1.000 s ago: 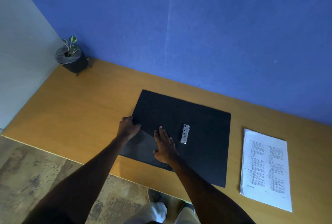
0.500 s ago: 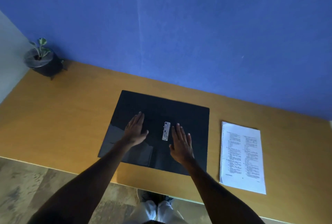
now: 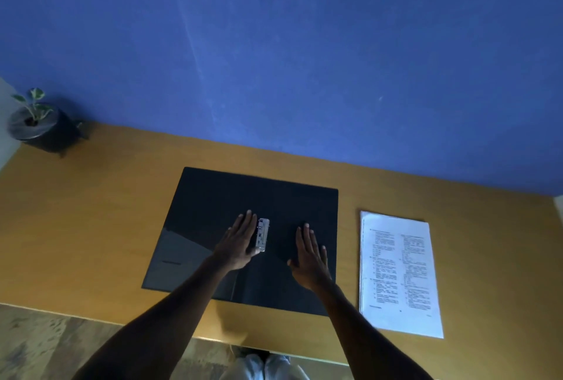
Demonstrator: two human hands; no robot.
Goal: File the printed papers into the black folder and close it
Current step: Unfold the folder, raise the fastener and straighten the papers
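Head view, looking down at a wooden desk (image 3: 100,227) against a blue wall. I see the black folder (image 3: 259,197) lying open and flat in the middle, its silver metal clip (image 3: 262,234) running away from me along the spine. My left hand (image 3: 239,244) lies flat on the folder, fingers together, its edge touching the clip. My right hand (image 3: 310,254) lies palm down on the folder's right leaf, fingers slightly spread, holding nothing. The printed papers (image 3: 399,273), a neat white stack, sit on the desk just beside the folder's right edge, apart from it, long side parallel to the clip. They lie to the right of both hands, so my right hand is nearer and best placed to fetch them. A small potted plant (image 3: 39,123) stands far left.
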